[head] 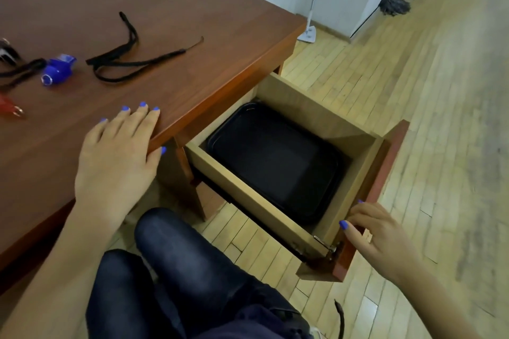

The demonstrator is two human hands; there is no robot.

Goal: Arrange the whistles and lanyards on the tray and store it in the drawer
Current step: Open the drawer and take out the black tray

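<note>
The drawer [355, 135] under the table's right end stands pulled out, and a black tray [272, 159] lies flat inside it with nothing on it. My right hand [377, 237] grips the drawer's front panel, thumb inside and fingers curled over the top edge. My left hand [118, 157] rests flat on the table's corner, its thumb hooked over the edge. On the table [170, 3] lie a blue whistle [59, 70], a loose black lanyard [129, 55], part of a red whistle [9, 109] and another black lanyard [19, 70] at the left edge.
My knees in dark trousers [176, 264] sit below the table beside the drawer. Wooden floor [429, 96] spreads to the right. A white mop base [307, 34] and a grey mop head [394, 4] stand by the far wall.
</note>
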